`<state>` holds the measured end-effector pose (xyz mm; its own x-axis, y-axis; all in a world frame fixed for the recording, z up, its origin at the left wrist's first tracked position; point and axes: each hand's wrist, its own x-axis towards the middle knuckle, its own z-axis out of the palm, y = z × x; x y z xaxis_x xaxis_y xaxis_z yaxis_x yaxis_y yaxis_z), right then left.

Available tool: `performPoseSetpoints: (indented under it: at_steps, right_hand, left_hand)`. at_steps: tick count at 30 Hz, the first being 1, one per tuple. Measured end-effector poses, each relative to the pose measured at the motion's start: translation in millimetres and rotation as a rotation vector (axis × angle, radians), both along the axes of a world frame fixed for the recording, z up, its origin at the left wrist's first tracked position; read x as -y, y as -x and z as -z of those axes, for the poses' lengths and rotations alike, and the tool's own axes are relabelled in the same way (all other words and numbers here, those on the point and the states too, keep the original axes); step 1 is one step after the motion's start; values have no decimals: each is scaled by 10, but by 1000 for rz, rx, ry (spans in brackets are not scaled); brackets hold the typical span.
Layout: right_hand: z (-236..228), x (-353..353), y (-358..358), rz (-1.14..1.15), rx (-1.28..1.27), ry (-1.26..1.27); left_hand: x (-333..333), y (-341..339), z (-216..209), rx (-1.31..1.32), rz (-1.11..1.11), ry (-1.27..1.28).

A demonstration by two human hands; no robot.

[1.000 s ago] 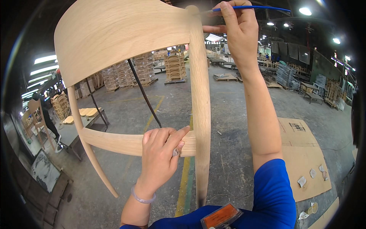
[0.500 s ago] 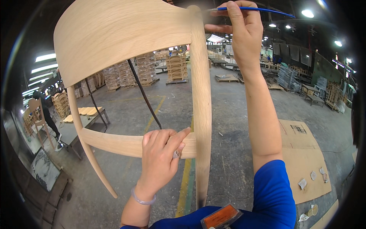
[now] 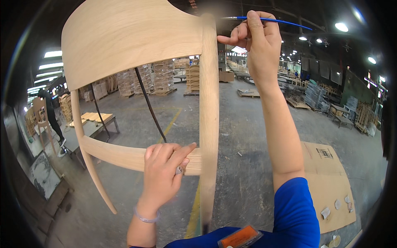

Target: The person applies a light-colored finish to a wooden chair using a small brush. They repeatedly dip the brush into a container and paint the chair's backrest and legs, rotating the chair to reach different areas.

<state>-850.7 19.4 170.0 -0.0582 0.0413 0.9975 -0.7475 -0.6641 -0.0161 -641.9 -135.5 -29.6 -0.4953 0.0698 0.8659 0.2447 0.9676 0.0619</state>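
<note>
A pale, unfinished wooden chair frame fills the left and middle of the view, its wide curved backrest (image 3: pixel 132 37) at the top. My left hand (image 3: pixel 163 171) is wrapped round the lower crossrail (image 3: pixel 118 155), close to where it meets the right-hand post (image 3: pixel 209 103). Up at the top of that post, my right hand (image 3: pixel 263 51) pinches a slim blue-handled paintbrush (image 3: pixel 285 23) held nearly level. The brush tip points left toward the post's end; blur hides whether it touches the wood.
Right of me, a cardboard sheet (image 3: pixel 326 173) carries several crumpled scraps. A table (image 3: pixel 101 128) with wooden pieces stands at left, near a person in dark clothes (image 3: pixel 53 118). Stacked chair parts (image 3: pixel 193 78) and pallets (image 3: pixel 248 93) lie farther back on the concrete floor.
The chair frame and my left hand sit a little farther left in view. My right hand and the brush appear slightly lower and to the left, with both grips kept.
</note>
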Motion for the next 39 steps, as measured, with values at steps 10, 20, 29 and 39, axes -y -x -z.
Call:
performPoseSetpoints:
  at_steps: [10, 20, 29, 39]
  right_hand:
    - [49, 230, 251, 36, -67, 20]
    - [183, 134, 380, -7, -41, 12]
    - [362, 35, 315, 98, 9, 4]
    - [410, 118, 380, 151, -60, -58]
  left_hand:
    - [255, 92, 43, 10, -63, 0]
    - [521, 188, 103, 34, -93, 20]
    - [700, 160, 110, 45, -94, 26]
    - [880, 197, 115, 66, -138, 43]
